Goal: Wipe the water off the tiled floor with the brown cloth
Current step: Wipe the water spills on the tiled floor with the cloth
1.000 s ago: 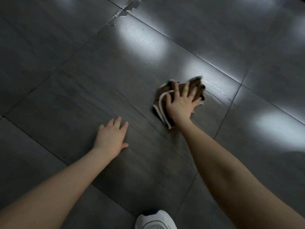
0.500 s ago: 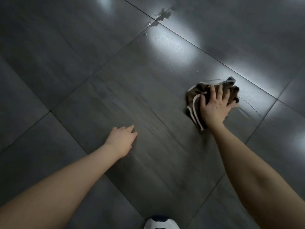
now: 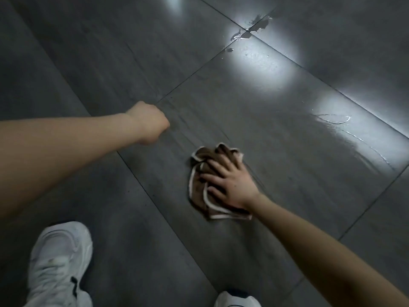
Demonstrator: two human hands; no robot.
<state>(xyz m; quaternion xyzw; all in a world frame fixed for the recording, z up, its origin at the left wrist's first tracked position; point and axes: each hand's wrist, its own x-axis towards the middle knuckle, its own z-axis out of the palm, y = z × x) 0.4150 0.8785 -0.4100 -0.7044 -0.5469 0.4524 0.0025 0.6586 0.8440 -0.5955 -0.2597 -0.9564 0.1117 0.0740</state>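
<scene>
The brown cloth (image 3: 200, 191) with a pale hem lies bunched on the dark grey tiled floor (image 3: 276, 129). My right hand (image 3: 228, 182) presses flat on it with fingers spread, covering its right half. My left hand (image 3: 148, 122) is curled into a fist above the floor to the upper left of the cloth, holding nothing. A film of water (image 3: 358, 140) with a curved edge glistens to the right of the cloth. A smaller puddle (image 3: 254, 29) sits at the tile joint at the far top.
My white left shoe (image 3: 59, 262) stands at the bottom left, and the toe of the right shoe (image 3: 236, 300) shows at the bottom edge. Bright light patches (image 3: 261, 63) reflect off the tiles. Grout lines cross the floor diagonally.
My right hand has dragged the cloth back toward me, away from the water film. My left hand has lifted off the floor and closed into a fist. The view has shifted, showing both shoes.
</scene>
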